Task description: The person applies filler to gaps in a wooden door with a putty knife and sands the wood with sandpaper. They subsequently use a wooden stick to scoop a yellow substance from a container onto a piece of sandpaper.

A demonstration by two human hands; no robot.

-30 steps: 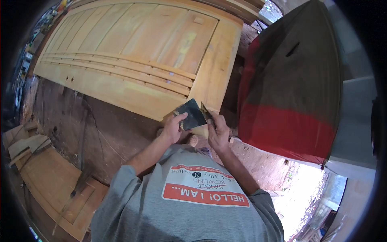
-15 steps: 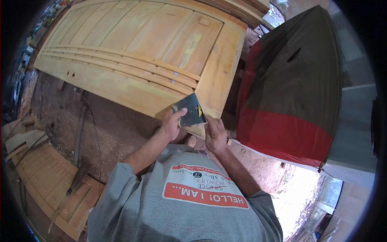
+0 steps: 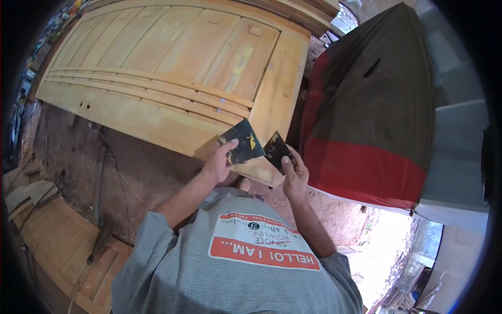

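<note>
Both hands are raised over the near right corner of a large light wooden panelled door (image 3: pixel 172 42). My left hand (image 3: pixel 219 162) is closed on a dark square flat plate (image 3: pixel 241 152), thumb on its face; a dab of yellow paste sits near the plate's right side, with smears by the thumb. My right hand (image 3: pixel 295 175) grips a smaller dark plate (image 3: pixel 273 149) with yellowish smears, held just right of the larger one, thumb across its lower part. The door has long horizontal slats along its near part and two small holes near the left.
A brown-and-red fabric cover (image 3: pixel 368 120) stands along the right, beside grey sheeting. Further wooden panels (image 3: pixel 63 246) lie at lower left by dark rods and cords on the dirt ground. Stacked boards (image 3: pixel 308 13) lie beyond the door.
The smaller plate in my right hand has moved rightward, away from the larger plate. The yellow dab, absent a second ago, appeared on the larger plate by half a second ago.
</note>
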